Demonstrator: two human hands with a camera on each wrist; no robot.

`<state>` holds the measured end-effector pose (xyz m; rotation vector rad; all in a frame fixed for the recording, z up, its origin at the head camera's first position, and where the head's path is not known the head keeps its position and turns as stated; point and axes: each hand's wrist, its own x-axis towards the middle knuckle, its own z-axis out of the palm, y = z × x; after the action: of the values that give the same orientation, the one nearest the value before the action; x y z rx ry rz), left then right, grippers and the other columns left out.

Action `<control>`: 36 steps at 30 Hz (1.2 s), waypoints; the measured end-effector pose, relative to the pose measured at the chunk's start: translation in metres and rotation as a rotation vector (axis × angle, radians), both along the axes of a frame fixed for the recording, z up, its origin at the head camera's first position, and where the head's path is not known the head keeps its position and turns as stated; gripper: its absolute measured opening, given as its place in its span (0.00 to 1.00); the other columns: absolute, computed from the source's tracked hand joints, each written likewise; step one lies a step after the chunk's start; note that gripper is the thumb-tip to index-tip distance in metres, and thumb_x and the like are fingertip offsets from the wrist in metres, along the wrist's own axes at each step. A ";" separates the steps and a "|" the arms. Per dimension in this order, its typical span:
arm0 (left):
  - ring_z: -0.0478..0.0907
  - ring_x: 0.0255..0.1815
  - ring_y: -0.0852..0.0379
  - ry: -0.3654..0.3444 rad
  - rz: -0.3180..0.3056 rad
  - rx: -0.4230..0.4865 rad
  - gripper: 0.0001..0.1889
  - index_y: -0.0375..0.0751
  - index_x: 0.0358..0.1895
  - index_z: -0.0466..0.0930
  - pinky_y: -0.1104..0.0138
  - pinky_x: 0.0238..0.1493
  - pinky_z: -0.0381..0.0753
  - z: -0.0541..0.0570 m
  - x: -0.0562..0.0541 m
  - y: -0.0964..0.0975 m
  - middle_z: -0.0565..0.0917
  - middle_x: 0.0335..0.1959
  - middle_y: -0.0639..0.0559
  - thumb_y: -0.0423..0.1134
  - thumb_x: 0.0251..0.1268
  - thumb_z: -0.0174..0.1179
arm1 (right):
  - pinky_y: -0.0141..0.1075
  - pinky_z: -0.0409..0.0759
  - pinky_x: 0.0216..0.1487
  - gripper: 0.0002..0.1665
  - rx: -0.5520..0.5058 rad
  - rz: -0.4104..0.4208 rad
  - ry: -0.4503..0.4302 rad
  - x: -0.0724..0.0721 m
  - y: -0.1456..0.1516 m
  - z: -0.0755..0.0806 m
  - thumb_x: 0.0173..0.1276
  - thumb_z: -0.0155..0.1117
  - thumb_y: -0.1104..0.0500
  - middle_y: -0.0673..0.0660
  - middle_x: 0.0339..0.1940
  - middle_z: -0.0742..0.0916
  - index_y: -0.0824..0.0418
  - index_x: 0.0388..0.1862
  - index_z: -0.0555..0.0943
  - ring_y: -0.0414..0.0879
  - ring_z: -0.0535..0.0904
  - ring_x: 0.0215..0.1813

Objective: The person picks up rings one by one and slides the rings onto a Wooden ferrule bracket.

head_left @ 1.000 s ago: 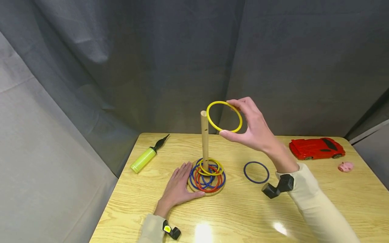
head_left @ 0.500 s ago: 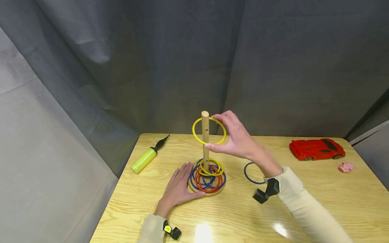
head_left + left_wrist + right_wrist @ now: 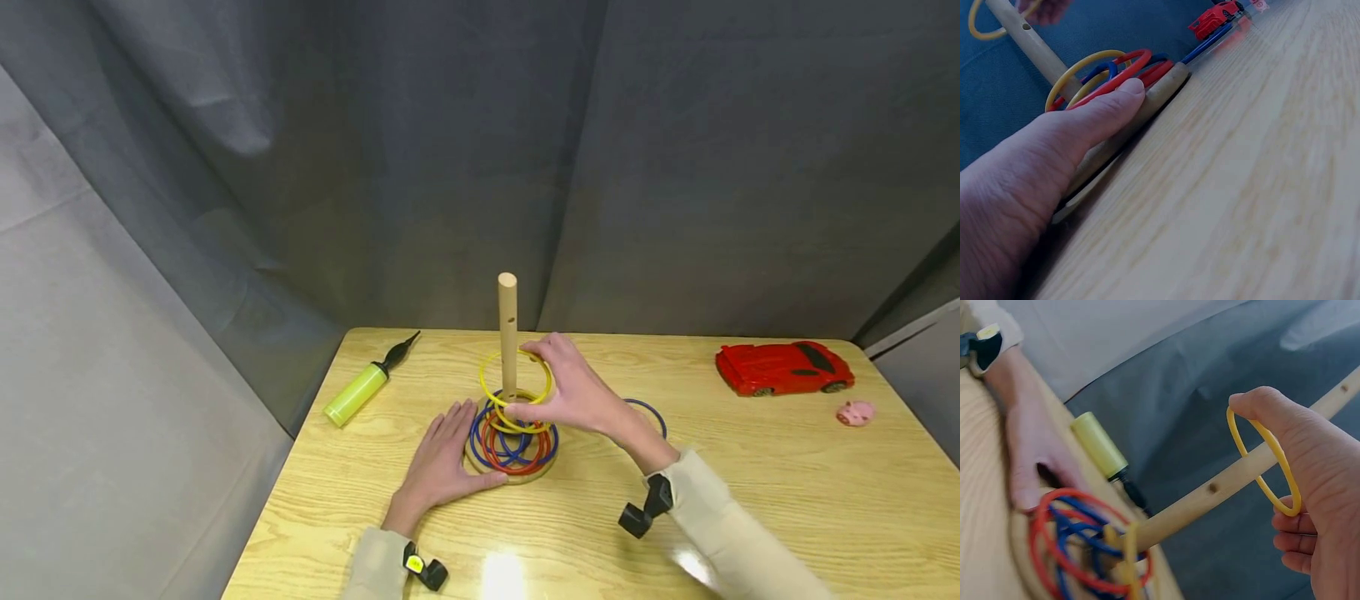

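Note:
In the head view, my right hand [image 3: 573, 392] pinches a yellow ring [image 3: 482, 379] between thumb and fingers. This ring encircles the lower part of the upright wooden peg [image 3: 508, 333], above the rings lying on its base. The right wrist view shows the peg passing through the held ring [image 3: 1286, 465]. Red, blue and yellow rings lie overlapped around the foot of the peg. My left hand [image 3: 442, 467] rests against the left side of the round wooden base [image 3: 517, 480], fingers straight. Its thumb [image 3: 1107, 112] lies on the base's rim in the left wrist view.
A blue ring [image 3: 652, 410] lies on the table right of the base, partly hidden by my right arm. A green hand pump [image 3: 356, 394] lies at the left. A red toy car [image 3: 783, 369] and a pink pig toy [image 3: 856, 413] stand at the right.
My right hand has carried the yellow ring left, over the peg's top, then down along the peg towards the base. My left hand has stayed in place.

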<state>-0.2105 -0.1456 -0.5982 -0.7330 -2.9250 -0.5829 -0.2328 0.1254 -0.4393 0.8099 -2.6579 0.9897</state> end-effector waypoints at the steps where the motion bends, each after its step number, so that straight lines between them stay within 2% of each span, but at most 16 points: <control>1: 0.46 0.87 0.49 0.002 -0.001 -0.005 0.68 0.45 0.86 0.46 0.50 0.85 0.49 0.000 0.000 0.000 0.52 0.87 0.49 0.89 0.50 0.51 | 0.47 0.79 0.55 0.56 0.004 -0.004 -0.007 0.000 0.000 -0.006 0.49 0.82 0.31 0.56 0.53 0.79 0.62 0.69 0.76 0.50 0.73 0.55; 6: 0.45 0.87 0.50 -0.006 0.001 -0.022 0.69 0.45 0.87 0.45 0.51 0.85 0.48 0.001 0.000 0.000 0.51 0.87 0.50 0.90 0.50 0.50 | 0.46 0.78 0.52 0.57 0.040 -0.015 -0.031 0.002 -0.001 -0.034 0.50 0.79 0.28 0.55 0.51 0.78 0.62 0.68 0.77 0.49 0.72 0.52; 10: 0.45 0.87 0.51 -0.012 0.004 -0.021 0.69 0.45 0.87 0.45 0.52 0.85 0.47 0.002 0.001 0.000 0.51 0.87 0.51 0.90 0.50 0.49 | 0.46 0.77 0.52 0.59 0.065 -0.014 -0.039 0.003 -0.004 -0.053 0.48 0.79 0.26 0.57 0.52 0.80 0.63 0.68 0.77 0.49 0.72 0.52; 14: 0.46 0.87 0.50 0.002 0.000 -0.013 0.69 0.43 0.86 0.47 0.51 0.85 0.48 0.003 0.001 0.001 0.53 0.86 0.49 0.90 0.50 0.50 | 0.45 0.75 0.52 0.60 0.081 -0.028 -0.026 0.003 -0.006 -0.066 0.47 0.79 0.26 0.60 0.52 0.81 0.65 0.67 0.78 0.50 0.71 0.51; 19: 0.46 0.87 0.50 -0.008 -0.001 -0.014 0.68 0.43 0.86 0.47 0.51 0.85 0.48 0.003 0.002 0.001 0.52 0.87 0.49 0.90 0.51 0.49 | 0.45 0.75 0.53 0.59 0.086 -0.051 -0.014 0.004 -0.006 -0.079 0.48 0.79 0.26 0.59 0.53 0.80 0.66 0.67 0.78 0.50 0.71 0.52; 24: 0.46 0.87 0.50 -0.004 0.001 -0.018 0.68 0.45 0.86 0.46 0.51 0.85 0.49 0.001 0.001 0.001 0.52 0.87 0.49 0.90 0.50 0.49 | 0.52 0.74 0.63 0.59 0.068 -0.039 -0.040 0.007 -0.003 -0.088 0.52 0.76 0.25 0.57 0.61 0.79 0.64 0.71 0.75 0.52 0.72 0.62; 28: 0.47 0.87 0.49 0.005 -0.001 -0.009 0.68 0.44 0.86 0.47 0.50 0.85 0.50 0.001 0.001 0.000 0.53 0.86 0.49 0.89 0.50 0.51 | 0.59 0.71 0.71 0.60 0.046 -0.038 -0.070 0.013 0.002 -0.088 0.56 0.75 0.26 0.61 0.70 0.77 0.64 0.75 0.72 0.57 0.71 0.71; 36: 0.48 0.87 0.48 0.006 0.000 0.010 0.69 0.43 0.86 0.48 0.49 0.85 0.50 0.001 0.001 0.001 0.54 0.86 0.48 0.89 0.49 0.53 | 0.67 0.67 0.74 0.58 -0.037 -0.114 -0.130 0.028 0.033 -0.094 0.61 0.75 0.31 0.64 0.79 0.70 0.58 0.80 0.65 0.63 0.63 0.79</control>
<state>-0.2099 -0.1448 -0.5969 -0.7326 -2.9144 -0.5943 -0.2047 0.1579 -0.5328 0.5985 -2.7493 1.0939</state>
